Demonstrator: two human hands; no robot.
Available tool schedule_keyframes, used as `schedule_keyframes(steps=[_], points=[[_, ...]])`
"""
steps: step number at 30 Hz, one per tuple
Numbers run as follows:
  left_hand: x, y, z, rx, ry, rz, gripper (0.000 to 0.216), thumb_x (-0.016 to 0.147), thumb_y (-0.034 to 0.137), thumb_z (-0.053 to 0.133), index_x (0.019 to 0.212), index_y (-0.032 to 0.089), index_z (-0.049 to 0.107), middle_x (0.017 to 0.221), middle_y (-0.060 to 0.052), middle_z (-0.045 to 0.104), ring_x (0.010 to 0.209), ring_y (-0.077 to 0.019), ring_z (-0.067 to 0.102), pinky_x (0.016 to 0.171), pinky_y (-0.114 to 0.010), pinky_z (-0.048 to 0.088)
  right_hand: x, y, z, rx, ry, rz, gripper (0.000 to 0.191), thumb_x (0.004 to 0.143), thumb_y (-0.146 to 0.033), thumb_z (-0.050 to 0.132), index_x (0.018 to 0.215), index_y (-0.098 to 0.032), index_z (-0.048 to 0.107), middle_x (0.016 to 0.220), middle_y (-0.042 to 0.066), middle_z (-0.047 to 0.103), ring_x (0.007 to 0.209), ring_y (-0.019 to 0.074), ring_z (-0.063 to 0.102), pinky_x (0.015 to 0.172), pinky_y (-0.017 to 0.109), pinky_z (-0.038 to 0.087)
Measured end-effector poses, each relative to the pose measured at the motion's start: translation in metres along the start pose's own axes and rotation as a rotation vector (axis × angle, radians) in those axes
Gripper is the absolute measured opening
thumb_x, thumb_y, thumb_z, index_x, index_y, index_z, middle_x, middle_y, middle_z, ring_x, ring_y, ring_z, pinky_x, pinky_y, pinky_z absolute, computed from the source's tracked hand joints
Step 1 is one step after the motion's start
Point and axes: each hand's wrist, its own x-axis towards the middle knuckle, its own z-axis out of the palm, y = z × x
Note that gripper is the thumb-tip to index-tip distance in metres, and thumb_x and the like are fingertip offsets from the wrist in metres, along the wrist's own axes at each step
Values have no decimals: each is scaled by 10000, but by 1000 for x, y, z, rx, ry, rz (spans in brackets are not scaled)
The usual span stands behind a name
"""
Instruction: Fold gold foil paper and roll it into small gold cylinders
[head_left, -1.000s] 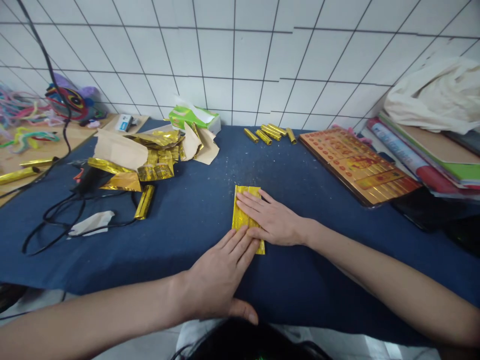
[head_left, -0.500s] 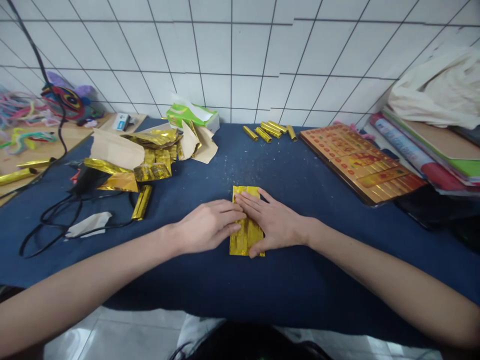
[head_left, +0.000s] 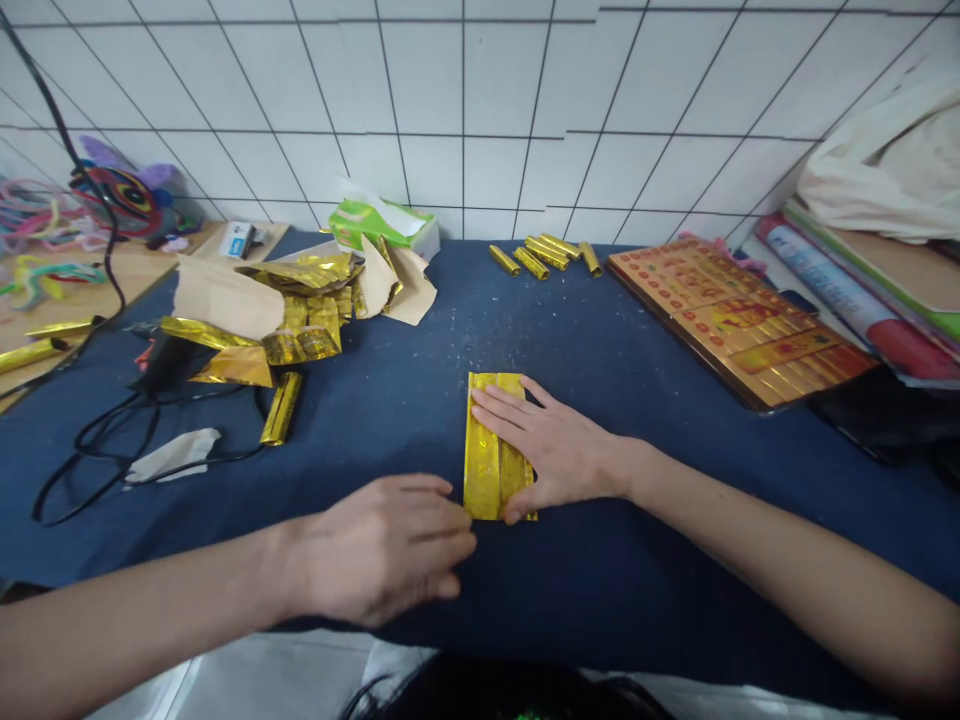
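A creased sheet of gold foil paper (head_left: 484, 460) lies flat on the dark blue cloth in front of me. My right hand (head_left: 562, 445) rests flat over its right side, fingers spread and thumb near the bottom edge. At the sheet's lower left corner is my left hand (head_left: 390, 550), slightly blurred. Its fingers bend loosely, a little apart, and I see nothing held in them.
Several rolled gold tubes (head_left: 544, 255) lie by the tiled wall. Gold foil and paper scraps (head_left: 300, 310), a green tissue pack (head_left: 382, 225) and a black cord (head_left: 82, 440) are to the left. An orange-gold flat box (head_left: 735, 320) sits at the right.
My left hand has come off the foil sheet, moving down and left toward me. The right hand stays on the sheet. The view has tilted slightly.
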Motion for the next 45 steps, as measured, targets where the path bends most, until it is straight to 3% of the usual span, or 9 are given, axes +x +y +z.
schedule_keyframes(steps=[3, 5, 8, 16, 24, 29, 37, 45], points=[[16, -29, -6, 72, 150, -129, 240, 879, 182, 398, 997, 92, 585, 958, -101, 658, 894, -171, 603, 799, -311, 502, 1, 0, 1, 29, 6, 19, 1031, 707, -704, 413, 1414, -62, 23, 1476, 175, 126, 1360, 265, 99, 1079, 468, -33], [24, -49, -2, 152, 132, -180, 242, 885, 182, 383, 951, 105, 604, 905, -91, 653, 848, -169, 603, 771, -319, 505, 2, -1, 1, 38, 14, 39, 1076, 685, -715, 431, 1411, -49, -3, 1470, 193, 139, 1357, 273, 115, 1080, 471, -21], [30, -63, 10, 231, 15, -95, 251, 883, 245, 412, 963, 122, 615, 894, -82, 643, 841, -195, 591, 760, -347, 506, 3, -2, 1, 40, 15, 48, 1107, 669, -726, 439, 1406, -24, 3, 1463, 214, 145, 1352, 285, 130, 1081, 469, -9], [28, -42, 25, 112, -58, 49, 289, 877, 178, 389, 1071, 78, 579, 1126, -122, 582, 1171, -234, 453, 1031, -365, 359, 1, 0, 2, 30, 19, 8, 1033, 704, -727, 379, 1404, -24, 92, 1462, 198, 168, 1359, 264, 104, 1080, 448, -37], [29, -40, 28, 25, -40, -20, 325, 890, 217, 399, 1132, 61, 549, 1079, -109, 610, 1127, -224, 487, 1011, -355, 386, 0, -10, -16, 113, -1, 14, 908, 748, -667, 416, 1404, -88, 174, 1461, 148, 212, 1351, 270, 148, 1083, 473, -34], [29, -39, 27, -5, -48, -42, 279, 890, 233, 404, 1048, 110, 598, 1059, -98, 621, 1063, -214, 534, 969, -365, 421, 6, -11, -20, 241, -47, -9, 887, 773, -650, 404, 1399, -62, 184, 1443, 151, 263, 1339, 235, 204, 1104, 408, 84], [27, -41, 26, 38, -70, -2, 332, 891, 198, 392, 1166, 69, 525, 1190, -124, 572, 1222, -212, 425, 1046, -345, 352, 26, 32, -11, 35, -9, 25, 663, 876, -577, 212, 1402, -172, 208, 1482, 95, 145, 1359, 262, 106, 1061, 549, 29], [25, -14, 29, 53, -211, 46, 438, 849, 122, 364, 1276, 35, 407, 1356, -172, 401, 1303, -248, 297, 1075, -387, 291, 28, 31, -10, -33, -1, 39, 607, 898, -532, 191, 1399, -191, 222, 1479, 75, 168, 1354, 263, 133, 1059, 551, 63]])
